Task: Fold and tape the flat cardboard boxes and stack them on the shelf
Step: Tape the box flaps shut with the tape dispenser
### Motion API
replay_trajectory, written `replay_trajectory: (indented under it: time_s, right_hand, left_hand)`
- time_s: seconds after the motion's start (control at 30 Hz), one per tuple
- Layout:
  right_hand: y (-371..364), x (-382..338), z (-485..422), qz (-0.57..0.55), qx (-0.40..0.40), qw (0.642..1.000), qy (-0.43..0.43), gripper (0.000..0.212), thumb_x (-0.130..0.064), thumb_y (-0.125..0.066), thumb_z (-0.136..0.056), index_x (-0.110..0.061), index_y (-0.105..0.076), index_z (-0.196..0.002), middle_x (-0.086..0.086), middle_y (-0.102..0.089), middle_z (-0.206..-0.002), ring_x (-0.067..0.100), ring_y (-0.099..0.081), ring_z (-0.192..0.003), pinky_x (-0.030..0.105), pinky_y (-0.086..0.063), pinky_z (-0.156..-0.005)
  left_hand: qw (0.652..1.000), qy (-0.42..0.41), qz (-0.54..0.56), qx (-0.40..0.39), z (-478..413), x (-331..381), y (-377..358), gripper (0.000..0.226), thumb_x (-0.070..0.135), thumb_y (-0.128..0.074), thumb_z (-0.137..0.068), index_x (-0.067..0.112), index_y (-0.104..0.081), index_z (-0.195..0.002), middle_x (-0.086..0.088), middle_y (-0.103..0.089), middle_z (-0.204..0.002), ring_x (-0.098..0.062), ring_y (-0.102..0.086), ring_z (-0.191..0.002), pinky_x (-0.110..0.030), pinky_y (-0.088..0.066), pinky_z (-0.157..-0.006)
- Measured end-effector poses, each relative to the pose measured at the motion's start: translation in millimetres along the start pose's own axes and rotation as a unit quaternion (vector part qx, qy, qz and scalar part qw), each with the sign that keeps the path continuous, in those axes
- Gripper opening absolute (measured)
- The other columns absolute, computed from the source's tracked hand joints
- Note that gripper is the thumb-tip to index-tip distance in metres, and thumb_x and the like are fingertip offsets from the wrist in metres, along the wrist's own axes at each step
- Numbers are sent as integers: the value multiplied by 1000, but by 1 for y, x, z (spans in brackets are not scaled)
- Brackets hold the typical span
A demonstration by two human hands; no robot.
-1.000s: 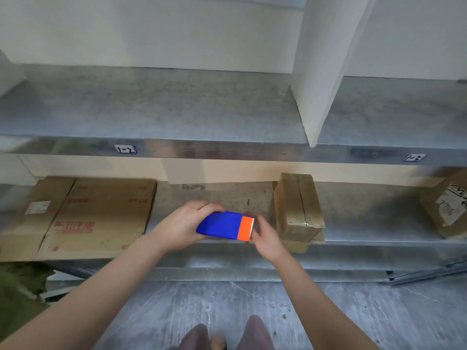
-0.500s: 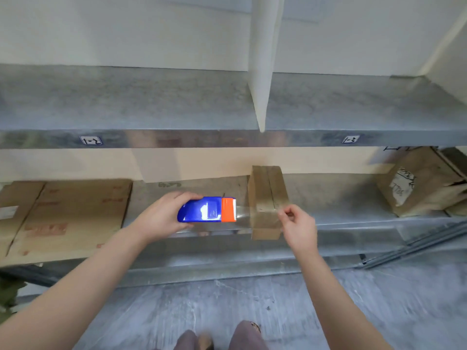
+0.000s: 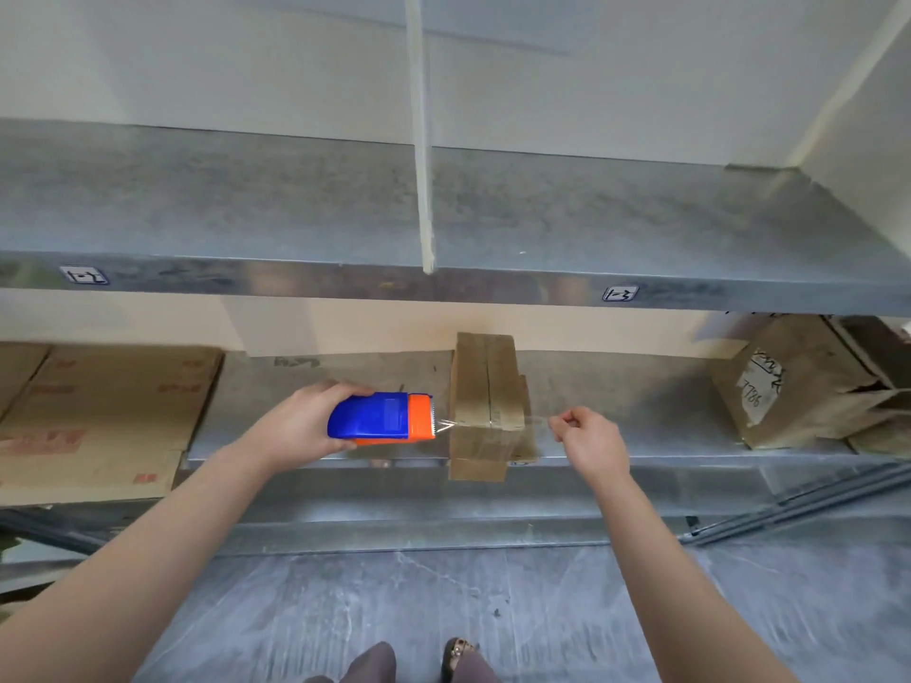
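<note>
My left hand (image 3: 300, 426) grips a blue and orange tape dispenser (image 3: 382, 419) in front of the lower shelf (image 3: 641, 451). My right hand (image 3: 589, 438) pinches the free end of a clear tape strip (image 3: 535, 423) stretched from the dispenser's serrated edge. The strip runs across the front of a small folded cardboard box (image 3: 485, 386) standing at the shelf's front edge. Flat cardboard boxes (image 3: 103, 416) lie on the shelf at the left.
A bare metal upper shelf (image 3: 296, 209) with a white divider (image 3: 421, 140) hangs above. A tilted, torn box with handwriting (image 3: 793, 382) rests at the right of the lower shelf. Grey floor and my feet (image 3: 458, 650) are below.
My right hand has pulled away to the right from the dispenser, drawing out a longer length of tape across the small box. The view has shifted right.
</note>
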State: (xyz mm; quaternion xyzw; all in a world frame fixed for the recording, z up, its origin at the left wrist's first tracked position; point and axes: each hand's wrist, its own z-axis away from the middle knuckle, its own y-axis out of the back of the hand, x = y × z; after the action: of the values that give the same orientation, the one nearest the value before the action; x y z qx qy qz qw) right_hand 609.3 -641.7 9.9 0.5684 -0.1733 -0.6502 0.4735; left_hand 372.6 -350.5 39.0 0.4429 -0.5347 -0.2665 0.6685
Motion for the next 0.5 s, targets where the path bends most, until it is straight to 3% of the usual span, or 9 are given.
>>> replay_trajectory:
  time_s: [0.23,0.4,0.5]
  right_hand:
    - [-24,12,-23,-54,-35,998,29,14,-39,-58,-93,-27,-65,-91,-7,-67,-90,18,-61,-87,29,-42,-68]
    - [-54,10,-19,-141,-32,988,46,8,-25,-57,-96,-23,-63,-90,-10,-63,-80,17,-62,-84,24,-39,-67]
    - [-61,11,-12,-182,-11,983,32,4,-25,-57,-95,-26,-61,-95,-15,-62,-80,17,-64,-86,25,-42,-69]
  left_hand:
    - [999,32,-5,-1,-10,10,-17,67,26,-81,-71,28,-54,-132,6,-61,-124,-16,-56,-112,-21,-38,-87]
    - [999,35,-2,-3,-18,21,-26,64,27,-80,-72,24,-55,-132,1,-61,-123,-19,-57,-111,-28,-44,-91]
    - [999,35,-15,3,-20,26,-29,63,27,-81,-72,23,-56,-131,-1,-62,-123,-21,-58,-111,-27,-44,-91]
